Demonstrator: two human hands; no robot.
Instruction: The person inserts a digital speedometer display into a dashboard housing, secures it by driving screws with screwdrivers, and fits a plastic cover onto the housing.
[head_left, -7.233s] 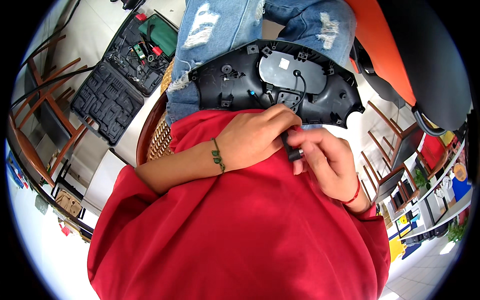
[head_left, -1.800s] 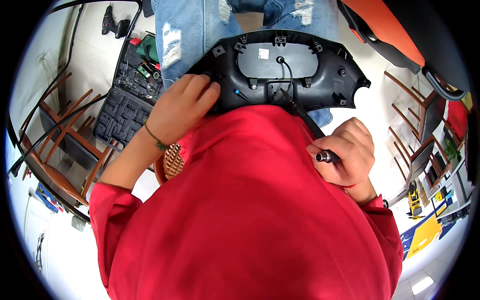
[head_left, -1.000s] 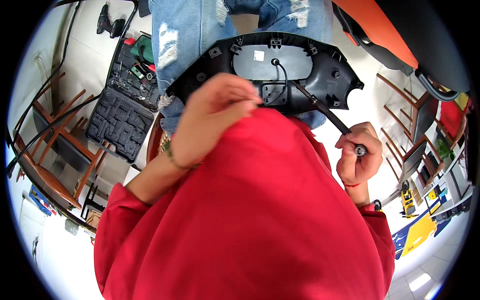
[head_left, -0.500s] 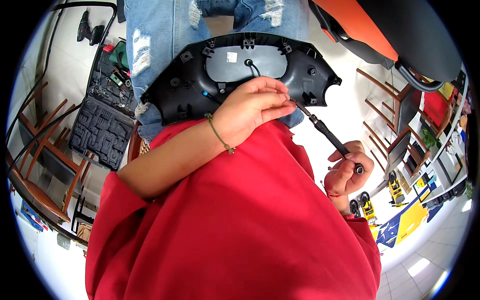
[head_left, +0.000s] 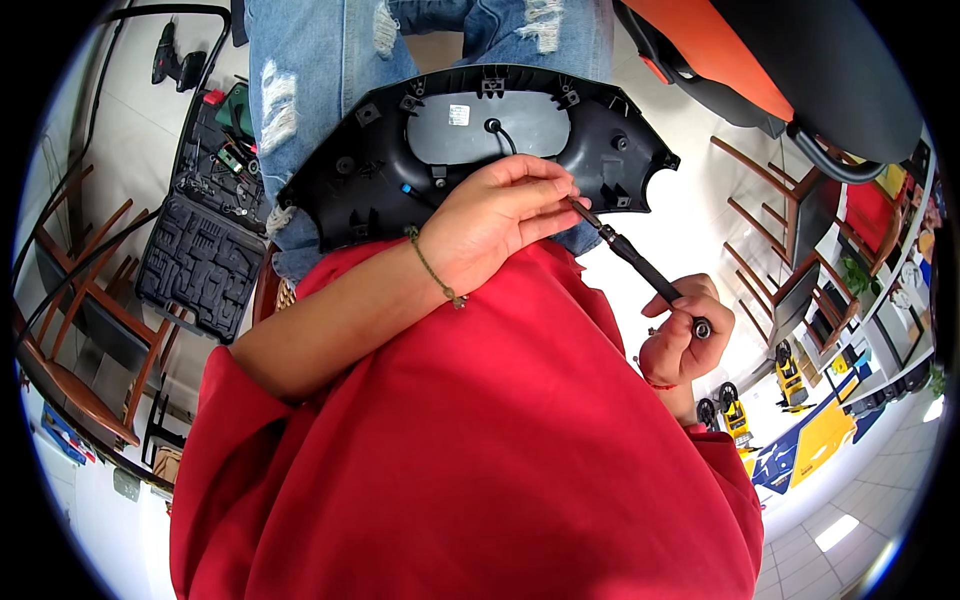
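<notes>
Across my lap lies a curved black plastic panel point(head_left: 345, 195), its inner side up, with clip mounts along its edge. A grey oval piece point(head_left: 430, 125) is set in its middle, and a black cable comes out of it. My right hand point(head_left: 690, 335) is closed around the rear of a black screwdriver point(head_left: 640, 262), which slants up and left. My left hand point(head_left: 490, 215) is above the panel's near edge, fingertips pinched together at the screwdriver's tip. What is between those fingertips is too small to make out. A short blue-ended connector point(head_left: 406, 188) rests on the panel beside my left wrist.
At left an open tool case point(head_left: 205, 250) holds loose tools, with a cordless drill point(head_left: 178, 58) on the floor beyond it. An orange and black machine part point(head_left: 740, 60) juts in at upper right. Wooden chairs point(head_left: 790, 215) stand on both sides.
My right hand has brought the screwdriver slightly left and up, so its tip now meets my left fingertips. The left hand has barely moved, and the panel stays on my lap.
</notes>
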